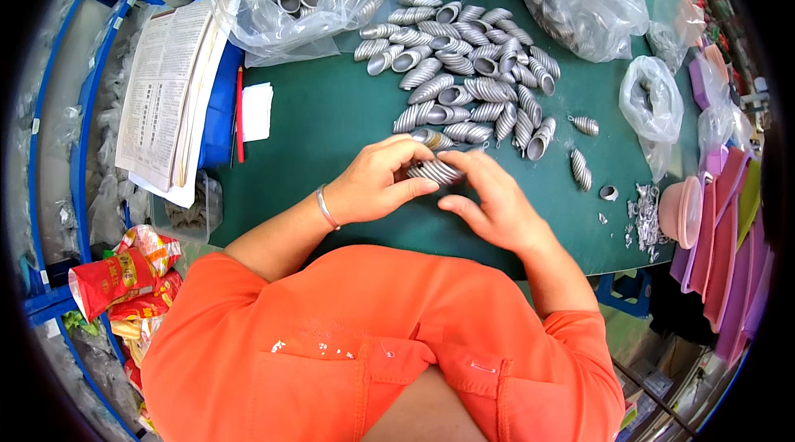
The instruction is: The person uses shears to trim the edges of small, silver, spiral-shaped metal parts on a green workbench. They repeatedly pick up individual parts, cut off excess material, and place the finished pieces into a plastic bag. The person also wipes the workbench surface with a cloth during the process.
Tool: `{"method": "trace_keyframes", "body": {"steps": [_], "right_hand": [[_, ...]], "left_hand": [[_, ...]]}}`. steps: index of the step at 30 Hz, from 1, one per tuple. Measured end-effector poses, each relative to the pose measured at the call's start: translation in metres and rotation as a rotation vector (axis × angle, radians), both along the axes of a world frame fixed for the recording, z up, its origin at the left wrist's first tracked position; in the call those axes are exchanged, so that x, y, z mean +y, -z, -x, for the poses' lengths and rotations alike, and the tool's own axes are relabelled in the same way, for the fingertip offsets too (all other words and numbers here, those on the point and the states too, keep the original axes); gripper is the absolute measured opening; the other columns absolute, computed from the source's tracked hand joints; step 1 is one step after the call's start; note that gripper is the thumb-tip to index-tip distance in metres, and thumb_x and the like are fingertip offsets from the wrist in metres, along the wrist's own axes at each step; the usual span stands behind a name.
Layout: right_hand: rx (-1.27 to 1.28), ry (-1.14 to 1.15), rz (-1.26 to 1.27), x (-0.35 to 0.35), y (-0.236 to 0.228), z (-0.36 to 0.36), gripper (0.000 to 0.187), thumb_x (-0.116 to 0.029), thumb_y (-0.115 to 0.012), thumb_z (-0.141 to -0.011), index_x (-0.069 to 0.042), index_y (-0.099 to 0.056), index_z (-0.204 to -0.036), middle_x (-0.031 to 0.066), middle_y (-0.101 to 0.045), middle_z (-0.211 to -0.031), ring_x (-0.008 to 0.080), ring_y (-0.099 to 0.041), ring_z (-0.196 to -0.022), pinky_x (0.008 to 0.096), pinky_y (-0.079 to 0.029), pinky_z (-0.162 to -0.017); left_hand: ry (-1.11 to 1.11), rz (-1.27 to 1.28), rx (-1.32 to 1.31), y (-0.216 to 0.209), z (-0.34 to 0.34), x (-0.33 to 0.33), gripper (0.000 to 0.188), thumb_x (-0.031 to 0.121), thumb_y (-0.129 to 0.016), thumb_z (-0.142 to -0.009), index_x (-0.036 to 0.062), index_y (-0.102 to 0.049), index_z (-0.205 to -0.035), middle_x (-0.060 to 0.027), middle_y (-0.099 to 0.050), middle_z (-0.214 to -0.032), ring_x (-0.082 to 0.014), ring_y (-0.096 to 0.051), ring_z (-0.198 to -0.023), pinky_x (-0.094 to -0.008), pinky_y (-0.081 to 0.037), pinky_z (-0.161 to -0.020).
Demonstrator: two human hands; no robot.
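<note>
A silver-grey, spirally ribbed metal tube with slanted ends is in front of my chest, over the near part of the table. My left hand grips its left side between thumb and fingers. Curled at the tube's right end, my right hand touches it with the fingers, its thumb lower and a little apart from it. Just beyond both hands lies a loose pile of similar ribbed tubes, several with a slanted opening showing. The fingers partly hide the tube I hold.
Clear plastic bags of tubes stand at the far side; another bag lies right. Metal scraps lie beside a pink cup. Left are papers, a red pen and a blue rack. The green table ends near my waist.
</note>
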State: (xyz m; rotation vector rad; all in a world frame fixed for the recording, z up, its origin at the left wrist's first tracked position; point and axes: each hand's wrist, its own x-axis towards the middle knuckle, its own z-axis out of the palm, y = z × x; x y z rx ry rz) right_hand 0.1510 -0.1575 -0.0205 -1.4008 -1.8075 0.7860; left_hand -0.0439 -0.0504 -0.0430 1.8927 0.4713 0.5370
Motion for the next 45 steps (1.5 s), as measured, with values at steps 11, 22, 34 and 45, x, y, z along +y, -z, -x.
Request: {"method": "trace_keyframes", "body": {"steps": [11,22,34,45], "right_hand": [[0.256,0.114,-0.293,0.012,0.011,0.021,0.013,-0.013,-0.066,-0.087,-0.002,-0.06,-0.083,0.0087,-0.052,-0.07,0.0248,-0.049,-0.061,0.0341,-0.04,-0.057],[0.0,0.141,-0.611,0.021,-0.003,0.025,0.021,-0.02,-0.062,-0.088,-0.005,-0.056,-0.075,0.006,-0.044,-0.066,0.0252,-0.042,-0.06,0.0373,-0.03,-0.06],[0.163,0.155,-0.403,0.024,-0.003,0.01,0.02,-0.017,-0.054,-0.096,0.0,-0.06,-0.085,0.0107,-0.058,-0.08,0.0218,-0.054,-0.071,0.0315,-0.043,-0.067],[0.101,0.294,-0.375,0.023,-0.001,0.0,0.034,-0.005,-0.077,-0.074,0.0,-0.06,-0.103,0.0156,-0.061,-0.103,0.0254,-0.06,-0.091,0.031,-0.05,-0.073]], "left_hand": [[0.339,0.965,-0.09,0.009,-0.013,-0.006,0.063,0.066,-0.051,-0.087,0.0041,-0.055,-0.097,0.0018,-0.043,-0.065,-0.0047,-0.032,-0.051,-0.0212,-0.024,-0.044],[0.319,0.921,-0.182,-0.011,-0.017,-0.01,0.06,0.062,-0.05,-0.089,0.0043,-0.055,-0.102,0.0016,-0.041,-0.063,-0.0054,-0.032,-0.048,-0.0223,-0.025,-0.042],[0.276,1.0,-0.12,-0.006,-0.026,0.015,0.06,0.061,-0.035,-0.095,0.0043,-0.054,-0.093,0.0006,-0.044,-0.065,-0.0078,-0.038,-0.051,-0.024,-0.033,-0.044],[-0.048,0.692,-0.278,-0.021,-0.03,0.015,0.03,0.016,-0.07,-0.088,0.0008,-0.054,-0.107,-0.0039,-0.062,-0.088,-0.0072,-0.059,-0.076,-0.0227,-0.05,-0.064]]}}
